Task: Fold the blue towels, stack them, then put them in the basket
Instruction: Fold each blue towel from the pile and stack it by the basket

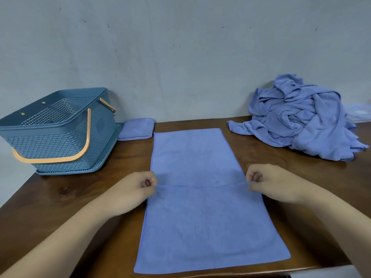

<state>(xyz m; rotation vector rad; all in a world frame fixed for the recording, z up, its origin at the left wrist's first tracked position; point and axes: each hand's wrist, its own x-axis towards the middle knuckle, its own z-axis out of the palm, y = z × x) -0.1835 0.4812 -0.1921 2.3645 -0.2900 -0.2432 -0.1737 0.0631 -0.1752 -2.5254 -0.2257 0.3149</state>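
On the dark wooden table (80, 197), dead centre: long blue microfibre towel (192, 155), laid flat lengthwise, far end toward the wall, near end close to the table's front edge. Mid-fold: near end turned over onto the rest, loose edge stretched straight across the towel partway up. Left hand (138, 187) pinching the left corner of that edge between thumb and curled fingers. Right hand (265, 180) pinching the right corner the same way, knuckles up. Both just at the towel's long sides. Reads as the first lengthwise halving of this towel, not yet finished. Next move, as a judgement: carry both corners forward together to the far edge, match corner to corner, lay down, smooth flat, then probably fold again down to the size of the finished one. Worth watching for skew: slight sag at mid-edge, so even pull needed on both sides. Further out, back left: one small folded blue towel square (136, 129), touching or just beside the base of the blue perforated plastic basket with orange handles (50, 141); cannot tell which. Back right: rumpled pile of unfolded blue towels (305, 121), well apart from the working towel. Early in the job by the look of it: one folded, one in hand, a heap to go, stacking and basket loading not yet begun.
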